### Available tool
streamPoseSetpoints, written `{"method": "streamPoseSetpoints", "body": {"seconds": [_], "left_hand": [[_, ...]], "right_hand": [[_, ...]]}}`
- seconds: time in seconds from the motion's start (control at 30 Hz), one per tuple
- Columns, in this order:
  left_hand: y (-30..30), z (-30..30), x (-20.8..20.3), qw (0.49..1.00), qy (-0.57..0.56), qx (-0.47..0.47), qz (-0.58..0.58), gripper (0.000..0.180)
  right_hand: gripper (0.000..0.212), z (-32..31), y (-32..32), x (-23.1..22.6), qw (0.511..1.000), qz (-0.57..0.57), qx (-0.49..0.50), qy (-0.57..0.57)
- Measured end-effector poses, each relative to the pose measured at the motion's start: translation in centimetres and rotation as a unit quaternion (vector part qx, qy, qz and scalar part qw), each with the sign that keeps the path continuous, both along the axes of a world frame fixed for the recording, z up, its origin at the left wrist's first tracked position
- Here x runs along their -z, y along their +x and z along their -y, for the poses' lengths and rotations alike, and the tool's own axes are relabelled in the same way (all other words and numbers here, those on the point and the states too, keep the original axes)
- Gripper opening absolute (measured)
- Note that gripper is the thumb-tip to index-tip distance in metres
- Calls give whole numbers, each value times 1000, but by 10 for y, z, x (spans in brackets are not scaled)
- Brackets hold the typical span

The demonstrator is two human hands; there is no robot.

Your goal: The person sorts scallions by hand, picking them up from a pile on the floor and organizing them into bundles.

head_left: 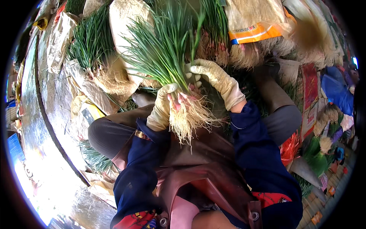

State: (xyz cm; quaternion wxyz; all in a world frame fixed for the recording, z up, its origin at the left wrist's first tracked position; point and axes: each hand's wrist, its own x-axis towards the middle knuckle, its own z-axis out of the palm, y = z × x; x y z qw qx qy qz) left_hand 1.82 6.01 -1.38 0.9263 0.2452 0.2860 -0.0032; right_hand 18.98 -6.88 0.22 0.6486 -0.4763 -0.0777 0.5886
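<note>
A thick bunch of spring onions, with long green leaves, pinkish bulbs and shaggy pale roots, is held upright over my lap. My left hand, in a cream glove soiled with dirt, is closed round its lower stems from the left, the thumb lying across the front. On the other side my right hand, gloved alike, has its fingers curled in at the stems just above the bulbs. A blurred single stalk rises from those fingers, slightly apart from the bunch. The roots hang below both hands.
More spring onions lie at the left, roots toward me. Others are at the back under a pale woven sack with an orange band. My bent knees flank the brown apron. Red plastic strands lie at the right.
</note>
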Motion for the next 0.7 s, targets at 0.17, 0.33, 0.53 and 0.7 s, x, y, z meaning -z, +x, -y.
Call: {"method": "streamPoseSetpoints", "body": {"seconds": [0.17,0.33,0.53,0.7], "left_hand": [[1,-1,10,994,-95,46,21,37],[4,-3,-7,959,-246,134,48,33],[6,5,14,988,-130,70,49,39],[4,11,-62,980,-148,76,108,48]], "right_hand": [[27,-2,0,-13,989,120,22,-80],[33,-14,28,-1,852,463,-43,-240],[25,-8,40,-27,694,675,-153,-200],[19,22,106,5,616,724,7,-310]]}}
